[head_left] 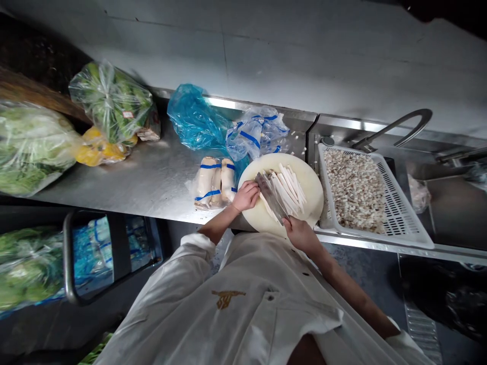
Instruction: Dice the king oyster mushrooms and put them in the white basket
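Observation:
My right hand [300, 234] is wrapped around the handle of a cleaver [273, 196], whose blade slants away to the upper left across a round white cutting board [314, 195]. Long pale mushroom strips [291, 188] lie side by side on the board, mostly to the right of the blade. My left hand [246, 196] rests at the board's left side with its fingers curled together near the blade's far end; what is under the fingertips is hidden. Left of the board, whole king oyster mushrooms [210, 182] lie in clear packs with blue stripes.
A white perforated basket [405, 213] of chopped mushroom pieces sits at right by the sink [456, 203] and curved faucet [414, 129]. Behind the board lie a blue plastic bag [196, 119] and clear wrappers [258, 132]. Bagged green vegetables [114, 104] stand farther left.

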Demonstrator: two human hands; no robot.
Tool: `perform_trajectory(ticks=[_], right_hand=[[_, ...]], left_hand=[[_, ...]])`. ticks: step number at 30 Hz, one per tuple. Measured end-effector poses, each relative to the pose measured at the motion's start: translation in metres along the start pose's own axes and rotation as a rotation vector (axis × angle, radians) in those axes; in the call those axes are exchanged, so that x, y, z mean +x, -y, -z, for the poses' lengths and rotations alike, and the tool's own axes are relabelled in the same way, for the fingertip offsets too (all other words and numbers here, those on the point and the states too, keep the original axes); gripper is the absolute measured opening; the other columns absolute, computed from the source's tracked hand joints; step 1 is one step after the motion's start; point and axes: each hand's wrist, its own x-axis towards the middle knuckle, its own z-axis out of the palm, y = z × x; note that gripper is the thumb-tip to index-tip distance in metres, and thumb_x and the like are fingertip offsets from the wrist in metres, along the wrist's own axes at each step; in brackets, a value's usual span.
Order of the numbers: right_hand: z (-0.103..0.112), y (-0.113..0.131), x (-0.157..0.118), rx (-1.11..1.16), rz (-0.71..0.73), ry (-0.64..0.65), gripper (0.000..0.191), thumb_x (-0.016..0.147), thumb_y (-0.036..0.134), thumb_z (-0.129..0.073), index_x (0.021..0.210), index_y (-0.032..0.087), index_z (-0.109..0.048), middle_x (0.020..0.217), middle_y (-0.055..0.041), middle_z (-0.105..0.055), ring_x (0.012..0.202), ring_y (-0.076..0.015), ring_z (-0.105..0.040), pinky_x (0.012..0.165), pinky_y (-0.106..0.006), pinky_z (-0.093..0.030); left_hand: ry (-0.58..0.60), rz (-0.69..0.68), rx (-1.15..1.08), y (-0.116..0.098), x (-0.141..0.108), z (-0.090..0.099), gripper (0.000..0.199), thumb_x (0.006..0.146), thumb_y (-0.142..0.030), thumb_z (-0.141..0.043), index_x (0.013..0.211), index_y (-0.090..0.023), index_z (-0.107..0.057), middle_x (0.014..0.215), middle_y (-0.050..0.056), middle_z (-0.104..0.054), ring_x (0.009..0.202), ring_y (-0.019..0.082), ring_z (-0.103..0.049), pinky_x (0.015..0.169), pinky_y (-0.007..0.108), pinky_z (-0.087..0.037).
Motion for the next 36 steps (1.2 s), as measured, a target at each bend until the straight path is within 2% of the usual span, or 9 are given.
perform_trajectory(ticks=[8,13,16,18,21,24,28,31,36], right_hand=[[-0.03,0.012,0.02,0.046,-0.072,0.093,0.038,0.114,0.037,-0.037,0.119,0.015,-0.068,0.109,-0.0152,-0.078,0.101,-0.0242,-0.074,0.082,-0.027,-0.043],[-0.023,0.006,0.024,0.203,-0.033,0.057,0.037,0.112,0.036,-0.039,0.1,0.018,-0.069,0.104,-0.0131,-0.078,0.101,-0.0236,-0.073,0.084,-0.028,-0.045],[-0.012,-0.011,0.013,0.428,-0.019,-0.108,0.038,0.108,0.043,-0.041,0.084,0.022,-0.061,0.085,-0.0083,-0.074,0.084,-0.0216,-0.07,0.076,-0.028,-0.046],[-0.008,-0.023,0.004,0.674,-0.054,-0.145,0.044,0.106,0.055,-0.043,0.076,0.025,-0.053,0.067,-0.0026,-0.065,0.062,-0.0178,-0.062,0.062,-0.027,-0.044],[-0.005,-0.037,-0.005,1.11,-0.122,-0.003,0.054,0.098,0.073,-0.049,0.071,0.026,-0.045,0.048,0.0071,-0.042,0.039,-0.0117,-0.039,0.043,-0.026,-0.035],[-0.007,-0.043,-0.005,1.409,-0.111,0.251,0.056,0.09,0.078,-0.06,0.074,0.025,-0.048,0.047,0.0117,-0.033,0.036,-0.0078,-0.028,0.038,-0.023,-0.031],[-0.012,-0.047,0.002,1.527,-0.099,0.538,0.055,0.084,0.077,-0.068,0.084,0.023,-0.055,0.051,0.0136,-0.033,0.037,-0.0054,-0.022,0.036,-0.02,-0.027],[-0.009,-0.067,0.009,1.481,-0.107,0.405,0.053,0.09,0.076,-0.059,0.087,0.022,-0.057,0.053,0.0121,-0.035,0.038,-0.0073,-0.026,0.038,-0.022,-0.03],[0.012,-0.133,0.029,0.77,-0.176,-0.089,0.034,0.107,0.044,-0.041,0.098,0.019,-0.063,0.074,-0.0035,-0.065,0.06,-0.0165,-0.061,0.06,-0.027,-0.045]], left_hand=[[-0.002,0.034,0.0,-0.002,0.003,0.001,0.023,0.105,-0.031,-0.049,0.108,-0.02,-0.07,0.12,0.014,-0.069,0.122,0.03,-0.061,0.11,0.058,-0.052],[0.029,0.05,-0.032,-0.006,0.011,0.005,0.021,0.103,-0.028,-0.05,0.103,-0.02,-0.069,0.116,0.013,-0.069,0.118,0.028,-0.062,0.11,0.055,-0.052],[0.03,0.126,-0.148,-0.012,0.014,0.01,0.015,0.099,-0.029,-0.057,0.101,-0.021,-0.07,0.116,0.012,-0.07,0.119,0.028,-0.062,0.11,0.052,-0.051],[-0.071,0.261,-0.26,-0.021,0.015,0.012,0.012,0.095,-0.031,-0.063,0.099,-0.023,-0.07,0.115,0.01,-0.069,0.12,0.028,-0.062,0.112,0.049,-0.049],[-0.448,0.553,-0.423,-0.046,0.02,0.013,0.012,0.093,-0.035,-0.069,0.096,-0.024,-0.069,0.112,0.008,-0.068,0.118,0.025,-0.062,0.115,0.043,-0.046],[-0.767,0.8,-0.778,-0.08,0.036,0.008,0.021,0.092,-0.043,-0.071,0.101,-0.024,-0.068,0.108,0.005,-0.069,0.113,0.022,-0.066,0.113,0.038,-0.048],[-0.512,1.051,-1.462,-0.112,0.066,0.003,0.047,0.093,-0.063,-0.066,0.112,-0.021,-0.071,0.108,0.009,-0.074,0.111,0.027,-0.072,0.102,0.041,-0.058],[-0.406,1.135,-1.517,-0.114,0.077,0.008,0.047,0.093,-0.059,-0.066,0.113,-0.017,-0.071,0.114,0.013,-0.075,0.109,0.027,-0.074,0.098,0.04,-0.061],[-0.543,1.214,-0.62,-0.108,0.052,0.016,0.043,0.103,-0.048,-0.045,0.128,-0.017,-0.062,0.135,0.013,-0.069,0.132,0.026,-0.064,0.116,0.042,-0.049]])
